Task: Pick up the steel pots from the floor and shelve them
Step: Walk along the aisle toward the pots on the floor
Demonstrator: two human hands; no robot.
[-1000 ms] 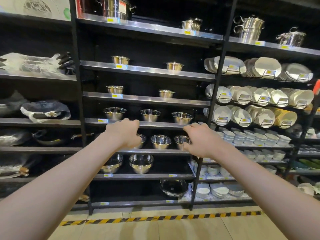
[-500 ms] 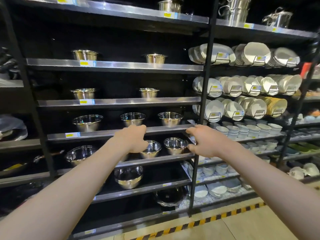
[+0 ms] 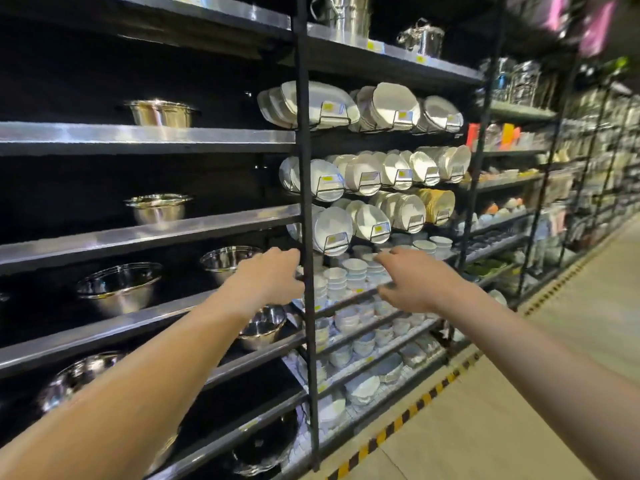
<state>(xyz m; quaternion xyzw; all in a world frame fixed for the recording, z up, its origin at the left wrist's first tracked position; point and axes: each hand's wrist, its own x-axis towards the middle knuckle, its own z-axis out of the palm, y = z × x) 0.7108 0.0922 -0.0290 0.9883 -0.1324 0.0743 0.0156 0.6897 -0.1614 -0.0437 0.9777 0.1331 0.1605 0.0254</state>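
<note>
Both arms reach forward at a store rack. The left hand (image 3: 268, 278) is loosely curled and holds nothing, its fingertips at the black post (image 3: 304, 202). At 3 o'clock from it, the right hand (image 3: 414, 282) is open, fingers spread, also empty, over stacked white bowls (image 3: 346, 275). Steel pots sit on the shelves (image 3: 145, 136) at 9 to 11 o'clock of the left hand: one pot (image 3: 161, 112) high up, another pot (image 3: 157, 207) one shelf lower (both blurred). Plates (image 3: 384, 105) stand at 1 o'clock.
</note>
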